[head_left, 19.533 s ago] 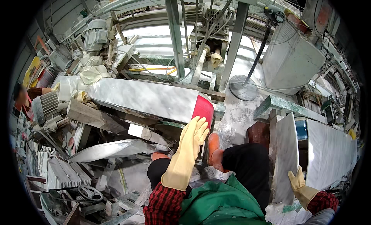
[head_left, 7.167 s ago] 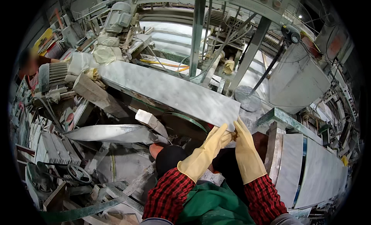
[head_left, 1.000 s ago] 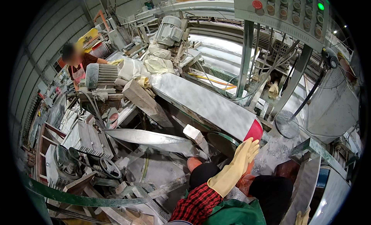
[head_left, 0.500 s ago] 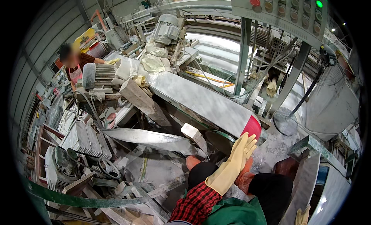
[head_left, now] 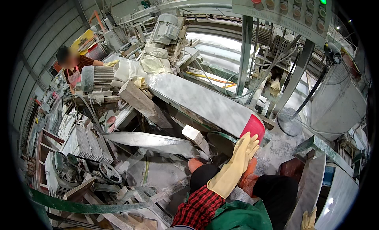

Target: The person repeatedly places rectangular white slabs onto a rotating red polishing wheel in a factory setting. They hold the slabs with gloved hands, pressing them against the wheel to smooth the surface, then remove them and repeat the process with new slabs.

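My left hand [head_left: 245, 151], in a long cream rubber glove under a red-and-black checked sleeve, reaches forward with its fingers stretched out. Its fingertips are at the red rounded end [head_left: 252, 127] of a long flat machine bed or belt [head_left: 197, 99] dusted grey-white; I cannot tell whether they press on it. Nothing shows in this hand. At the lower right, part of my right hand [head_left: 309, 219] in a similar glove appears beside a grey upright panel [head_left: 310, 190]. Most of its fingers are cut off or hidden.
A control box [head_left: 282, 10] with buttons hangs at upper right near a fan [head_left: 333, 53]. Left of the bed are a wooden beam [head_left: 144, 105], a long pale curved piece [head_left: 150, 140] and a motor with a handwheel [head_left: 110, 172]. A co-worker [head_left: 71, 66] stands at far left.
The view has shifted slightly, so the scene sits a little further left. My left hand stays stretched out at the red end; my right hand remains at the lower right.
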Tool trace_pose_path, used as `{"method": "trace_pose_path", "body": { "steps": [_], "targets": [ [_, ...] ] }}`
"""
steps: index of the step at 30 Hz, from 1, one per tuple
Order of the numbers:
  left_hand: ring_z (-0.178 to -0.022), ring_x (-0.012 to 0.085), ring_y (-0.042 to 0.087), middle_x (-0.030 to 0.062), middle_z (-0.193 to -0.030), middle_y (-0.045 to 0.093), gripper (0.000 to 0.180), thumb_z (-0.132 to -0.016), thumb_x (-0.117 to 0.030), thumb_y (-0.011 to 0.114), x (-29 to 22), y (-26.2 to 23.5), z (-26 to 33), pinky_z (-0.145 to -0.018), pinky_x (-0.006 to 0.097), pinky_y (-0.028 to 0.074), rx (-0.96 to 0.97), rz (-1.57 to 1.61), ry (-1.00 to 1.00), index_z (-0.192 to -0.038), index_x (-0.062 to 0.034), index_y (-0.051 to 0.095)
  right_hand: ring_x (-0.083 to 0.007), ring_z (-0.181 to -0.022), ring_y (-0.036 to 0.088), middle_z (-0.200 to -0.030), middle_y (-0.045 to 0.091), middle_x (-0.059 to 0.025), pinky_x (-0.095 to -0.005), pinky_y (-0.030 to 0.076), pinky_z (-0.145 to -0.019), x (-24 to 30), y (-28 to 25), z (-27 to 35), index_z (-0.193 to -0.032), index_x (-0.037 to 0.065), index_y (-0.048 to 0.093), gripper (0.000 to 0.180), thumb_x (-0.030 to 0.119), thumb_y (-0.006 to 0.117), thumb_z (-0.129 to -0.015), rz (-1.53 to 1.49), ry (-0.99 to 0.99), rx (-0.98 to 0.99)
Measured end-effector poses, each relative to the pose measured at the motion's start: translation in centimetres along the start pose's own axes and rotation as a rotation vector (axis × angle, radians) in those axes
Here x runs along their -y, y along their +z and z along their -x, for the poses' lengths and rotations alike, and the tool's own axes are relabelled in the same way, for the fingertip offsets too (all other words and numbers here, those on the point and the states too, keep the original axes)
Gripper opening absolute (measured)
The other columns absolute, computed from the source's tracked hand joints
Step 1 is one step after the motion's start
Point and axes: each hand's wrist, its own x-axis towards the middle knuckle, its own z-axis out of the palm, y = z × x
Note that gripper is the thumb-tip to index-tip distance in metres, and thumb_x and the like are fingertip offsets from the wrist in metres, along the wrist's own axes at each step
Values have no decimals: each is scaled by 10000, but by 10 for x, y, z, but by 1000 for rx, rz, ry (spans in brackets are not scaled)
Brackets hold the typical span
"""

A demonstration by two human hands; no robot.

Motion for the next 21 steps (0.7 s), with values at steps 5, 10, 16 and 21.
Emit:
{"method": "trace_pose_path", "body": {
  "steps": [5, 10, 16, 21],
  "targets": [
    [-1301, 280, 534, 130, -1431, 540, 376, -1026, -262, 561, 5, -2, -2, -1127, 415, 416, 19, -6, -24, -1381, -152, 507, -362, -1332, 438, -1451, 463, -232, -414, 327, -1138, -5, -1, -3, -1463, 9, 379, 594, 236, 637, -978, 45, -18, 6],
    [-1277, 266, 554, 126, -1409, 557, 386, -1008, -265, 595, 6, -8, -4, -1102, 402, 441, 47, 33, -49, -1370, -149, 525, -363, -1329, 440, -1446, 467, -232, -409, 330, -1135, -8, 2, -7, -1463, 10, 378, 608, 228, 654, -968, 67, 20, 1],
    [-1221, 255, 592, 129, -1383, 577, 395, -1003, -273, 604, 2, 8, -7, -1066, 389, 474, -70, -19, -116, -1365, -132, 535, -349, -1331, 435, -1452, 460, -222, -403, 316, -1142, -17, 5, -8, -1477, 29, 359, 610, 201, 651, -969, 26, 35, -15],
    [-1200, 254, 607, 123, -1388, 575, 408, -1007, -285, 601, 3, -4, -1, -1058, 392, 481, 1, -85, -37, -1376, -127, 529, -344, -1330, 430, -1454, 453, -219, -405, 314, -1142, 1, 3, -9, -1477, 32, 354, 605, 184, 646, -970, 62, -1, 9]
  ]
}}
